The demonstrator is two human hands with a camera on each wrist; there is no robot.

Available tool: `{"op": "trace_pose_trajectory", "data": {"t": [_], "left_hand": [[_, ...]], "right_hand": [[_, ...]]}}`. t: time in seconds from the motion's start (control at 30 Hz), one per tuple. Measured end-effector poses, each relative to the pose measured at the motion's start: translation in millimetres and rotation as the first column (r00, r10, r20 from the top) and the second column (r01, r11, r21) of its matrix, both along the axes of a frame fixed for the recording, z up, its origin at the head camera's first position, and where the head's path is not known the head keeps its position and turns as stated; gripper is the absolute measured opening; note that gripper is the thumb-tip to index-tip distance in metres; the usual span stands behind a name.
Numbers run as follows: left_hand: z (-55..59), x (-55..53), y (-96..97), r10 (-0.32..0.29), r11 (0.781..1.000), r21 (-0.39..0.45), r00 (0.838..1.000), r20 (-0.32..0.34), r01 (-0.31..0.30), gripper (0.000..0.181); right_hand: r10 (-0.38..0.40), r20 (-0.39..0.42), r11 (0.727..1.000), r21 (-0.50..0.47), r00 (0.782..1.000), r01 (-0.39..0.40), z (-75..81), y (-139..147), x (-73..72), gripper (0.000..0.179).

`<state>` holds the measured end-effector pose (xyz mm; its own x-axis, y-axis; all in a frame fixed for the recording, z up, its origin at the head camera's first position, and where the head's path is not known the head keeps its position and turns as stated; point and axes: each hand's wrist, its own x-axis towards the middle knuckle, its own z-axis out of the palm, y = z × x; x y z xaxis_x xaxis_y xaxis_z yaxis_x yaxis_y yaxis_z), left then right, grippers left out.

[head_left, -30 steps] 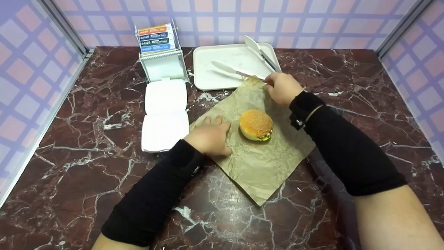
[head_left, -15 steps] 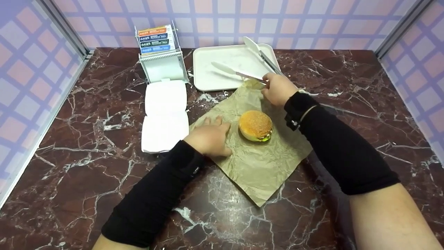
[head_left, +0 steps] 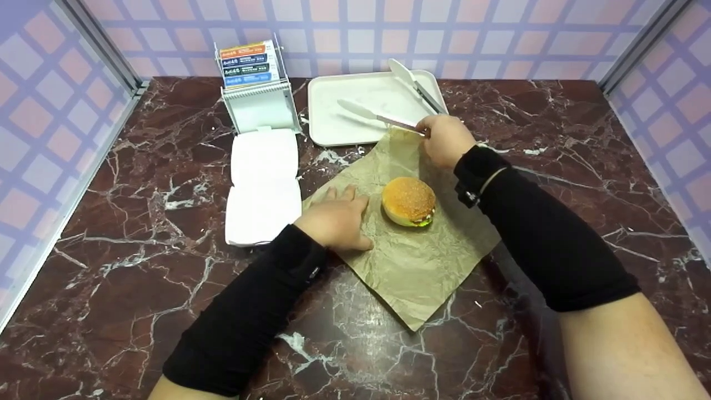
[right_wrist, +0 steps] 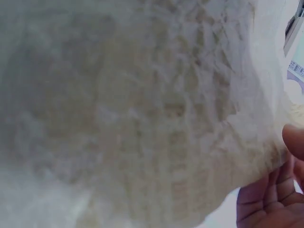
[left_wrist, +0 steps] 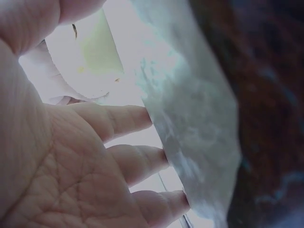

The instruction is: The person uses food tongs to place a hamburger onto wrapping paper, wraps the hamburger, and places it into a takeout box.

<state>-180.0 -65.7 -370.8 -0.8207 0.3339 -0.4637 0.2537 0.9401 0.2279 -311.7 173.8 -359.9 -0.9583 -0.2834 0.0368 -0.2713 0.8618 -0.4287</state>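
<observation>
Reading from the worktop's [head_left: 139, 183] left edge: white clamshell box [head_left: 264, 214] lies open, then the left hand [head_left: 335, 221], fingers straight and spread, resting on the brown paper's [head_left: 408, 266] left edge. Paper lies mid-worktop, one corner toward the near side, another toward the far edge; that diagonal is its long axis. Likely light, limp, easily torn; best taken by edge or corner. Burger [head_left: 409, 201] sits on it, right of the left hand: round from above, no clear long axis, filling showing near right. Probably light, soft, layers apt to slip; hold both sides of the bun. Right hand [head_left: 449, 141], beside the tongs [head_left: 397, 120], pinches the paper toward its far corner, thumb against fingers
</observation>
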Motion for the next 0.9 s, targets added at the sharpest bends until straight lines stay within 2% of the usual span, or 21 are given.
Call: {"op": "trace_pose_trajectory", "data": {"t": [0.3, 0.5, 0.67, 0.9], "left_hand": [[-0.7, -2.7, 1.3, 0.004, 1.0, -0.006, 1.0, 0.009, -0.003, 0.107], [-0.7, -4.7, 2.0, 0.005, 1.0, -0.001, 1.0, 0.007, -0.005, 0.108], [0.0, -5.5, 2.8, 0.009, 1.0, -0.004, 1.0, 0.009, -0.009, 0.107], [2.7, -6.8, 4.5, 0.021, 1.0, -0.021, 1.0, 0.012, -0.02, 0.105]], "right_hand": [[0.017, -0.055, 0.998, -0.052, 0.998, -0.02, 7.0, 4.0, 2.9, 0.027], [0.017, -0.034, 0.994, -0.106, 0.999, -0.02, 11.7, 7.9, 8.6, 0.022], [0.017, -0.032, 0.988, -0.15, 0.999, -0.022, 15.3, 11.0, 16.6, 0.021], [0.03, -0.012, 0.976, -0.218, 0.999, -0.032, 21.0, 13.0, 35.8, 0.016]]}}
